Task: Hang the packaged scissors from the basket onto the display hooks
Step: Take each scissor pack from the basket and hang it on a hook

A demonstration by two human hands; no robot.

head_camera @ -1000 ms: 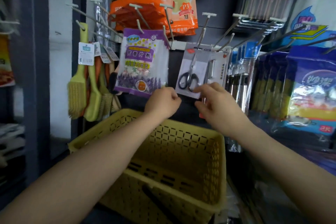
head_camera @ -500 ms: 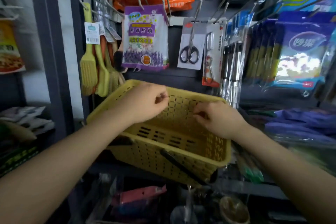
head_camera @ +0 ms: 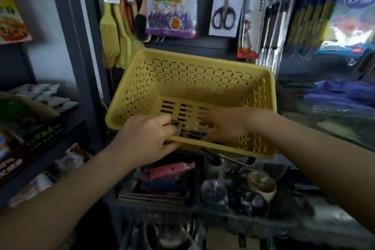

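Note:
One packaged scissors (head_camera: 224,7) with black handles hangs on a display hook above the yellow perforated basket (head_camera: 192,79). Both of my hands are at the basket's near side. My left hand (head_camera: 146,138) has its fingers curled and pinches the corner of a dark, blurred package (head_camera: 189,133) that lies against the near wall inside the basket. My right hand (head_camera: 225,124) reaches into the basket, and its fingertips come down on the same package. How they close is hidden by blur and the near wall. The rest of the basket floor shows nothing else.
A purple sachet bag (head_camera: 171,2), yellow brushes (head_camera: 110,26) and a carded peeler (head_camera: 250,18) hang beside the scissors. Blue packets (head_camera: 349,10) fill the right side. Below the basket are shelves with a pink box (head_camera: 167,171), cups (head_camera: 261,185) and glassware.
Both hands dropped from the hung scissors card down into the basket's near side. The view tilted downward, and the left hand now pinches a package in the basket.

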